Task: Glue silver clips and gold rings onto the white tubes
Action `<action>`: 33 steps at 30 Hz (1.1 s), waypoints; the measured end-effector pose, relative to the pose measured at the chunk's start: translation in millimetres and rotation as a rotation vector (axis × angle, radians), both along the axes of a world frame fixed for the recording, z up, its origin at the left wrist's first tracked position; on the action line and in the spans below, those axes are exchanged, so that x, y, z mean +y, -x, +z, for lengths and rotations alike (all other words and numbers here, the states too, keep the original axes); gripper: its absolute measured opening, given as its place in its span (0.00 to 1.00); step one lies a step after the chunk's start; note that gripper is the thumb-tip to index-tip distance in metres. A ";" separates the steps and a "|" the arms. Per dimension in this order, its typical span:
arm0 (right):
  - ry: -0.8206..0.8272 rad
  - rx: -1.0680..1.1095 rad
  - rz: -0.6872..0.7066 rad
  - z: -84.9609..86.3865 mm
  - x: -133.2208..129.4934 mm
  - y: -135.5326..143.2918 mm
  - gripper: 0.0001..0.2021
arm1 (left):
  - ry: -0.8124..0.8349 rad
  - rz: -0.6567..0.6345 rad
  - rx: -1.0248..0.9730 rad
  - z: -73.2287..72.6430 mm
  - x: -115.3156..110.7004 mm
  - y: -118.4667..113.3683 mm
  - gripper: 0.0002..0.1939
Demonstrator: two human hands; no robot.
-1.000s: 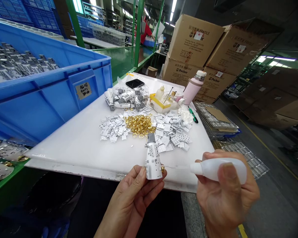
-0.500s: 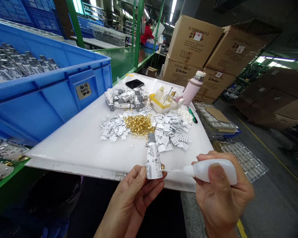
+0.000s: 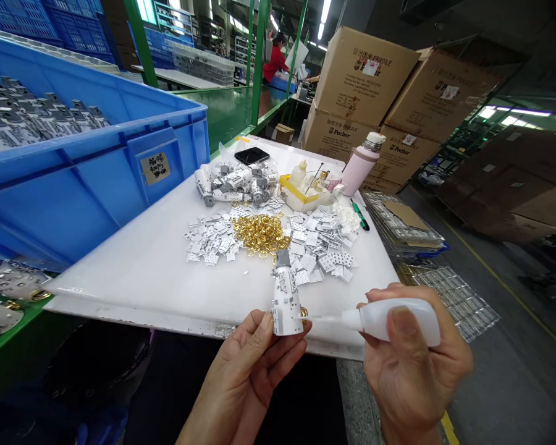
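Far to the left of the left hand's grip stands a blue bin, filled with rows of grey-and-white pieces. Nearer that grip, but well beyond it and a little left, white-and-grey cylindrical parts lie heaped, a black phone just behind them. Closer in, still left of the grip, small flat white pieces are spread on the white tabletop, with a pile of gold rings touching them, straight beyond the hand. The left hand pinches the lower end of a tapered white part between thumb and fingers, its grey tip pointing up and away. A gold piece shows at the right of the part's base, by the fingertips; whether they hold it is unclear. Beyond and right of this grip lie more flat white pieces, a yellow-edged tray and a pink bottle. On the right, the right hand has thumb and fingers closed around a white squeeze bottle, laid sideways, its thin nozzle reaching left to the part's base.
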State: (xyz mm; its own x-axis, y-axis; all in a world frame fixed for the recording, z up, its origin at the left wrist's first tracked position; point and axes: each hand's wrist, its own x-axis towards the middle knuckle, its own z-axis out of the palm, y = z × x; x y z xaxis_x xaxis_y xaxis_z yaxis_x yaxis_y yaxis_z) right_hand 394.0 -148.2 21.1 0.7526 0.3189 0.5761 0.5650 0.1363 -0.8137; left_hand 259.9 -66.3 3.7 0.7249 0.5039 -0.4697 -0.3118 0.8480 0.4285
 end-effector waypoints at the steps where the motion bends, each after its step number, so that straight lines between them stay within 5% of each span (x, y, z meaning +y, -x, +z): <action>1: 0.003 -0.003 -0.003 0.1 0.1 -0.1 0.13 | 0.000 -0.003 0.001 -0.2 0.4 0.0 0.11; 19: -0.017 0.028 0.013 -3.1 -2.5 2.2 0.12 | 0.007 0.006 0.026 -0.4 -4.9 0.3 0.11; 27: -0.276 0.652 0.333 6.5 -4.7 -28.5 0.14 | 0.022 0.064 0.068 4.7 -1.7 3.3 0.09; 29: -0.133 0.656 0.345 -2.1 -12.2 -53.9 0.16 | 0.048 0.081 0.052 2.2 2.5 6.6 0.08; 33: 0.303 0.292 0.093 -36.8 -25.8 -109.7 0.20 | 0.062 0.160 0.045 -4.3 15.9 18.0 0.09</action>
